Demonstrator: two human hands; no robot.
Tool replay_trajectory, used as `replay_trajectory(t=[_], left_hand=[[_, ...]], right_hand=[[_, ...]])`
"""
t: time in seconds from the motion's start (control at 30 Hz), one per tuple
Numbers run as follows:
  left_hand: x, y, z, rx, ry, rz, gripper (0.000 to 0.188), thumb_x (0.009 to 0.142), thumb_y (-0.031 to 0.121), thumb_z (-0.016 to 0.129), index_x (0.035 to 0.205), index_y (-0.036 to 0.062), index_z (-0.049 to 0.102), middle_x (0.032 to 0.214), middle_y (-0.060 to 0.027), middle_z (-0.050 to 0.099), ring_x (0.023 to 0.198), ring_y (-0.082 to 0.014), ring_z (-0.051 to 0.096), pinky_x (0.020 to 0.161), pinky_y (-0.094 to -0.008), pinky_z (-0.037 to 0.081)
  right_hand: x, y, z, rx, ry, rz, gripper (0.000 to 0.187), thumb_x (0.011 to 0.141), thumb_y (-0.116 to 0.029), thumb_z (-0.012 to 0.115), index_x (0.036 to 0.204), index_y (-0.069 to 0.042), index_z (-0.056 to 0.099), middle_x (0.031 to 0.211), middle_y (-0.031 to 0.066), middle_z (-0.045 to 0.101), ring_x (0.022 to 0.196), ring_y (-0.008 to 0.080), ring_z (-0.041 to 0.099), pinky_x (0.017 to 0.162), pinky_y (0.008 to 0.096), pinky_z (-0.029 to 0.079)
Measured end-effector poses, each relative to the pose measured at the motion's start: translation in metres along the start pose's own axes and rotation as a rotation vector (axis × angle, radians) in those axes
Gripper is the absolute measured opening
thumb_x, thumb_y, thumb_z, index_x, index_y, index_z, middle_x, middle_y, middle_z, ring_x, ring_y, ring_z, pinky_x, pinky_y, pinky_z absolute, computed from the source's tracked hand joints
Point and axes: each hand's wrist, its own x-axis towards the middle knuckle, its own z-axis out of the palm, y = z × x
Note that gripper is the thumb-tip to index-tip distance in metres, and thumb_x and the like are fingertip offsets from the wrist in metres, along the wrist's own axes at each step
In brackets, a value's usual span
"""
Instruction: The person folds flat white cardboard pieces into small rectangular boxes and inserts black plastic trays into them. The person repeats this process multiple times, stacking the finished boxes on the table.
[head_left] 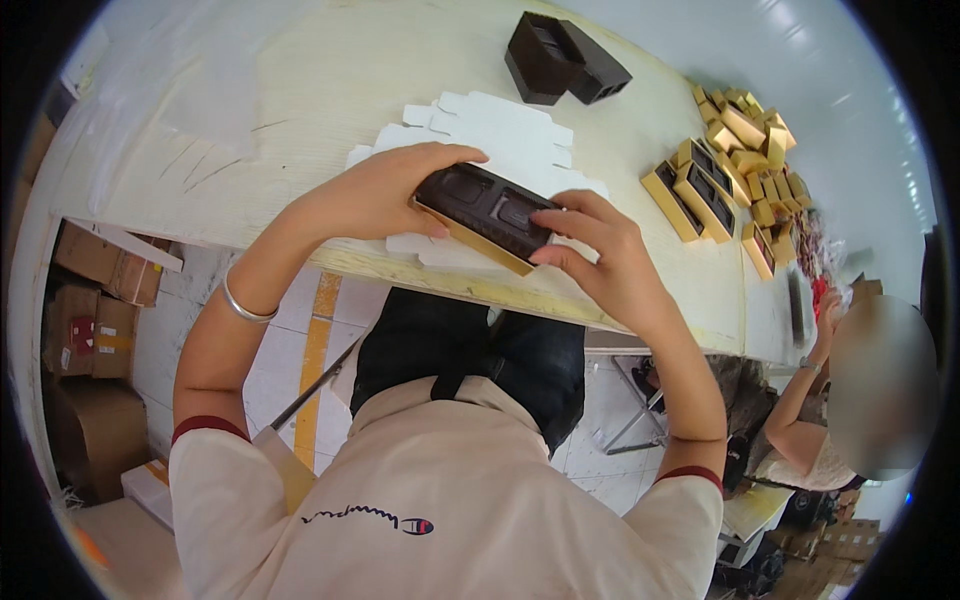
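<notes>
Between my two hands is a long gold box [478,243] with a dark brown tray insert [487,203] set in its top; the insert has square hollows. My left hand [410,190] grips the box's left end, thumb on the near side and fingers over the far edge. At the right end, my right hand [595,240] holds the box, its fingers on the insert's rim and its thumb low at the corner. Under the box lie flat white carton blanks [490,125] with tabbed edges, on the pale table.
Dark brown trays [545,60] lie stacked at the table's far side. To the right are gold boxes with dark inserts [705,195] and a pile of small gold boxes [750,130]. Another person [800,420] is at the far right. Cardboard boxes [95,330] fill a shelf under the table's left.
</notes>
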Motion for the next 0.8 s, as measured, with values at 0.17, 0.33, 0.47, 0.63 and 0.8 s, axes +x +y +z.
replay_trajectory(t=[0.17, 0.33, 0.47, 0.63, 0.8], left_hand=[[-0.008, 0.03, 0.006, 0.306, 0.043, -0.13, 0.086, 0.069, 0.037, 0.078, 0.141, 0.0107, 0.039, 0.146, -0.0158, 0.035, 0.127, -0.0331, 0.043, 0.104, -0.0394, 0.04], [0.002, 0.048, 0.023, 0.495, 0.063, -0.14, 0.099, 0.069, 0.067, 0.068, 0.139, 0.002, 0.041, 0.144, -0.0236, 0.035, 0.122, -0.0392, 0.045, 0.099, -0.0426, 0.043], [0.007, 0.051, 0.028, 0.521, 0.073, -0.194, 0.102, 0.066, 0.071, 0.067, 0.139, 0.0048, 0.041, 0.144, -0.024, 0.034, 0.124, -0.0409, 0.043, 0.098, -0.0454, 0.043], [-0.001, 0.045, 0.03, 0.737, 0.14, -0.036, 0.099, 0.065, 0.058, 0.075, 0.142, 0.0085, 0.037, 0.149, -0.017, 0.029, 0.137, -0.0374, 0.027, 0.111, -0.05, 0.024], [-0.004, 0.039, 0.035, 0.7, 0.073, 0.064, 0.098, 0.069, 0.058, 0.07, 0.145, 0.0091, 0.031, 0.149, -0.0193, 0.027, 0.14, -0.0367, 0.021, 0.112, -0.0536, 0.018]], right_hand=[[0.013, 0.012, -0.012, -0.049, -0.148, -0.14, 0.031, 0.075, -0.009, 0.072, 0.103, 0.003, 0.065, 0.1, 0.0162, 0.061, 0.083, 0.0325, 0.061, 0.069, 0.0358, 0.05], [0.026, 0.017, -0.018, -0.243, -0.286, -0.328, 0.026, 0.076, -0.005, 0.069, 0.101, 0.003, 0.065, 0.088, 0.0139, 0.061, 0.075, 0.03, 0.06, 0.063, 0.0362, 0.048], [0.029, 0.026, -0.01, -0.466, -0.302, -0.483, 0.025, 0.078, -0.011, 0.068, 0.1, 0.001, 0.065, 0.078, 0.0103, 0.059, 0.07, 0.0266, 0.057, 0.061, 0.0364, 0.046], [0.025, 0.008, -0.013, -0.419, -0.195, -0.376, 0.053, 0.08, -0.042, 0.063, 0.105, 0.005, 0.063, 0.112, 0.018, 0.057, 0.102, 0.0304, 0.054, 0.085, 0.0388, 0.045], [-0.017, 0.008, 0.046, -0.5, -0.085, -0.256, 0.085, 0.079, -0.064, 0.05, 0.123, 0.008, 0.051, 0.141, 0.0251, 0.036, 0.134, 0.0368, 0.033, 0.11, 0.0458, 0.028]])
